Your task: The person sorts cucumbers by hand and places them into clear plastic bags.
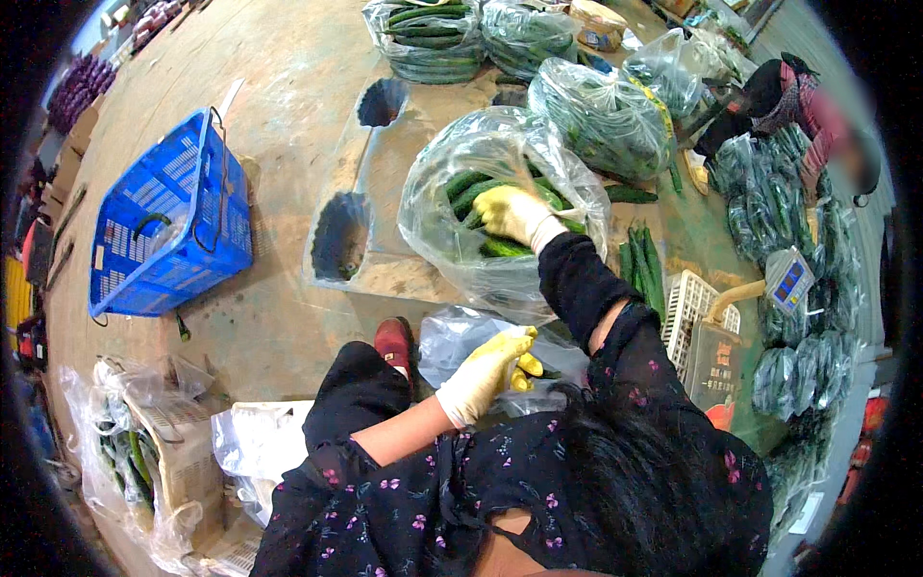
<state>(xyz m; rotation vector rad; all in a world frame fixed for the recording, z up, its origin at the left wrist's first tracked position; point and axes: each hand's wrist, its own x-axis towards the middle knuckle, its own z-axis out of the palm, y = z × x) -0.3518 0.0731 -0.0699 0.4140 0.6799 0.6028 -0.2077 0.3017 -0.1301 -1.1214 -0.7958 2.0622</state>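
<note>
In front of me stands a large clear plastic bag (437, 231), its mouth wide around several long green cucumbers (464, 185). My right hand (514, 213), in a pale glove with yellow fingers, reaches into this bag, its fingers bent over a cucumber. My left hand (486, 375), gloved the same way, hovers over a clear plastic sheet or bag (447, 341) by my lap. Its fingers are slightly curled and apart, with nothing visible between them. A few more cucumbers (646, 267) lie to the right of the large bag.
A blue crate (173, 226) stands at the left. Filled cucumber bags (606, 115) are at the back. Near my right arm are a white basket (685, 313) and a scale with a blue display (789, 281). Another person (793, 111) bends over wrapped cucumbers (769, 197) at the right.
</note>
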